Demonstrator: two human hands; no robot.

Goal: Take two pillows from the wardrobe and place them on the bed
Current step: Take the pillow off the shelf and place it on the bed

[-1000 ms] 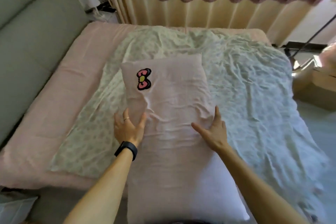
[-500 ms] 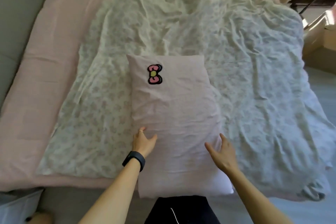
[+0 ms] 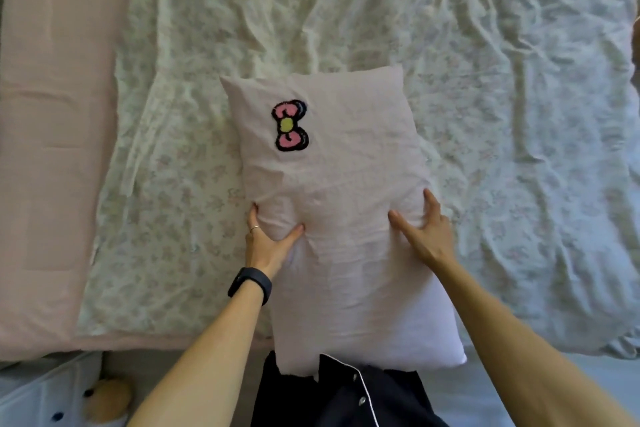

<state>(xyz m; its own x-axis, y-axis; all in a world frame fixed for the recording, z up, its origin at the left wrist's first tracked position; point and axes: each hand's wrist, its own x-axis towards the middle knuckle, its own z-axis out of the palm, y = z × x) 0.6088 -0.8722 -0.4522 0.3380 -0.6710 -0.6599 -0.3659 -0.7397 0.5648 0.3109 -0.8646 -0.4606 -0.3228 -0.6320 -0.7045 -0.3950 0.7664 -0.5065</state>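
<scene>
Head view: pillow (image 3: 339, 218) lies lengthwise up-frame on bed (image 3: 52, 149). Left hand (image 3: 268, 239) pinches its left edge, right hand (image 3: 424, 229) its right, both mid-length.

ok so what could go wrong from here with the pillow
The pillow lies lengthwise with its near end hanging past the bed edge, so it may slide off if released now. Both the left hand and right hand grip its sides, and pushing it further could drag and bunch the already rumpled sheet. Only one pillow shows, so the second may still be needed.
</scene>
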